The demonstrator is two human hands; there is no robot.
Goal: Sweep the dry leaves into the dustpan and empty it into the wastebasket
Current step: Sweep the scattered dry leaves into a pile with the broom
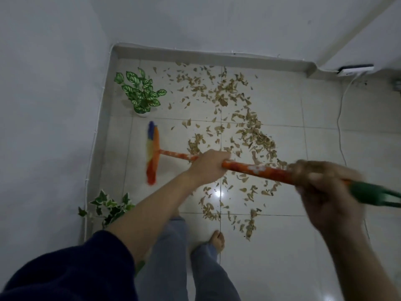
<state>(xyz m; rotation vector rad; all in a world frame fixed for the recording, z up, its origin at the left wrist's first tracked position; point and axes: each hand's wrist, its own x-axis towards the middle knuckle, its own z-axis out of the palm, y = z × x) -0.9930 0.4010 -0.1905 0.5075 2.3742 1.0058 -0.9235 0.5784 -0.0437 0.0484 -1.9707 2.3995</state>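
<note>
Nearest the camera, the right hand (325, 190) is wrapped round the upper end of the broom (256, 170), just below its green cap, though blur hides how its fingers lie; further along the orange handle the left hand (208, 166) has its fingers curled over the shaft. The broom head (153, 153) sits on the tiled floor (282, 246) out to the left, beside the mess and not in it. The dry leaves (238, 127) lie scattered in a long band from near the bare foot (218, 238) up towards the far wall (217, 22), thickest in the middle. No dustpan or wastebasket shows in this view, so the sweeping looks barely begun. A quick, hard stroke could flick the light leaves wider instead of gathering them, and a swing from the left might knock over the spotted plant (141, 92) standing just beyond the broom head. The ivy plant (108, 207) by the left wall stands close to the person's side and could catch a backswing. Stepping forward barefoot would crush leaves into crumbs that are harder to collect. On the right a white cable (340, 109) trails down the floor from a power strip (355, 69); bristles could snag it or push leaves behind it.
</note>
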